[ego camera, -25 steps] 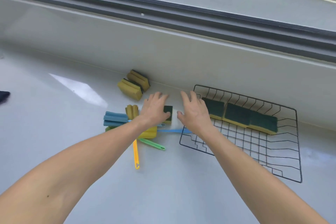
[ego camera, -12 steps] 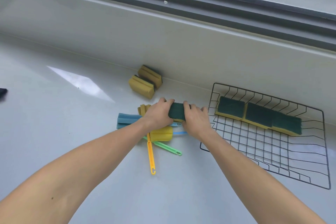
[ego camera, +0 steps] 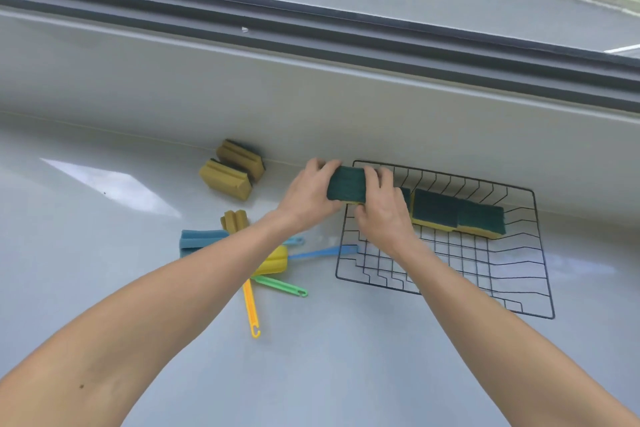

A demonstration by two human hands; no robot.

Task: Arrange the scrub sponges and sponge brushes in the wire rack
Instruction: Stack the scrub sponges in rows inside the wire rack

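Both hands hold one green-topped scrub sponge above the left rim of the black wire rack. My left hand grips its left end and my right hand its right end. Inside the rack, along the far side, lie a row of green-topped sponges; the leftmost is partly hidden by my right hand. Two yellow sponges lie by the wall to the left. Sponge brushes lie in a pile under my left forearm: a blue head, a yellow one, yellow, green and blue handles.
A grey wall rises right behind the rack and sponges, topped by a dark window frame. The grey surface stretches toward me in front of the rack.
Both hands closed on the green-topped sponge beside the brushes, lifted it and carried it right and away from me, up to the rack's left rim.
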